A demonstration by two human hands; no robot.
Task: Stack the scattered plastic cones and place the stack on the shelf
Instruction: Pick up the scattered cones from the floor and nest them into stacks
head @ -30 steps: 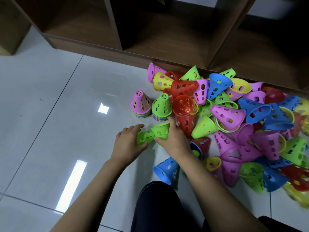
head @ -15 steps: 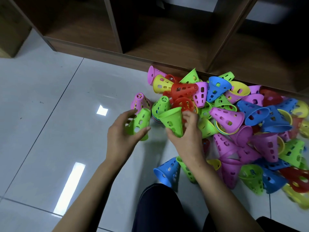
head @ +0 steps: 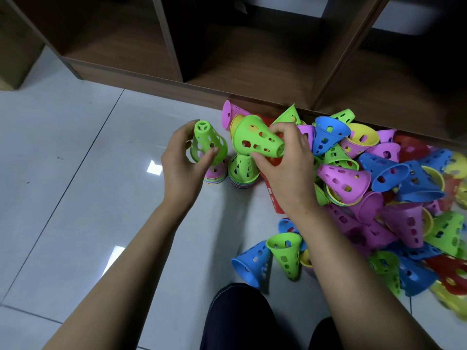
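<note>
Holding two cones at once here, one per hand, both of them up off the floor. Left hand [head: 180,168] has its fingers and thumb curled round an upright green cone [head: 208,142], narrow end up. Right hand [head: 288,162] grips a sideways green cone [head: 252,140] by its narrow end, wide mouth facing left toward the other one. The two cones sit just beside each other but aren't touching. Right below them there are two stacks standing on the white tile floor [head: 75,173]: a pink-topped stack [head: 214,174] and a green-topped stack [head: 242,170], side by side, each with a bunch of coloured rims showing at the bottom, too tight for me to count. To the right is the big loose pile [head: 366,173], five colours (pink, blue, yellow, red, green), way too tangled for an exact number. Two strays lie nearer the person's knee [head: 240,314]: one blue cone [head: 249,263] and one loose green cone [head: 286,256], touching each other. The wooden shelf [head: 252,72] behind shows three bottom cubbies, and the pile butts up against its base.
</note>
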